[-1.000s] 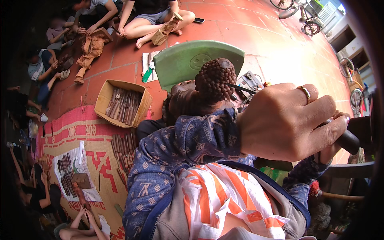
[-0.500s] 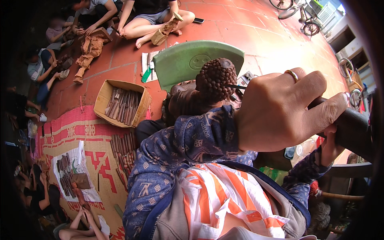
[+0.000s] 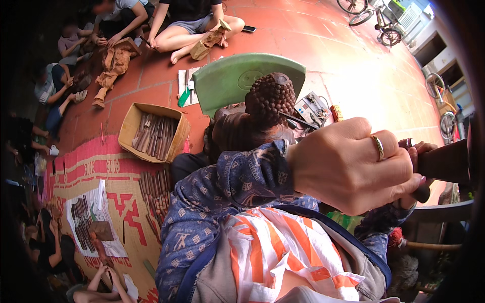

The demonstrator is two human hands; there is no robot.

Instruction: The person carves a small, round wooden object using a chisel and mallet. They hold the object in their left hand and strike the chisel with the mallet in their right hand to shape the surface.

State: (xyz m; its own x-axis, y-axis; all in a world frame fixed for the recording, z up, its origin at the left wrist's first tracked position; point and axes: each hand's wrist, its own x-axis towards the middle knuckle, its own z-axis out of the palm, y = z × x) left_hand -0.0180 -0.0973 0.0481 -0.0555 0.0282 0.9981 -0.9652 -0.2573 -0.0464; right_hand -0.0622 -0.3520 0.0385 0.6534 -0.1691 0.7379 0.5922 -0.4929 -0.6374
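My left hand (image 3: 348, 164), ringed and closed, reaches across in front of my chest. It grips a chisel, whose dark narrow blade (image 3: 299, 121) points at the carved statue (image 3: 273, 101). That statue is dark brown wood, with a head covered in small round knobs, and the blade's tip is by the lower side of the head. Farther right, my right hand (image 3: 423, 151), partly hidden behind the left, has its fingers wrapped around a dark wooden mallet (image 3: 447, 161). Most of the chisel's handle is covered by my left hand.
Behind the statue stands a green plastic chair (image 3: 217, 81). A cardboard box (image 3: 177, 139) of chisels sits left, with more chisels (image 3: 154, 189) on a patterned mat (image 3: 134, 212). An electrical device (image 3: 310, 108) lies beyond my left hand. Several people sit around with carvings.
My left hand has lowered slightly and turned, showing more of the blade and the device behind it. The mallet has shifted, and more right-hand fingers show.
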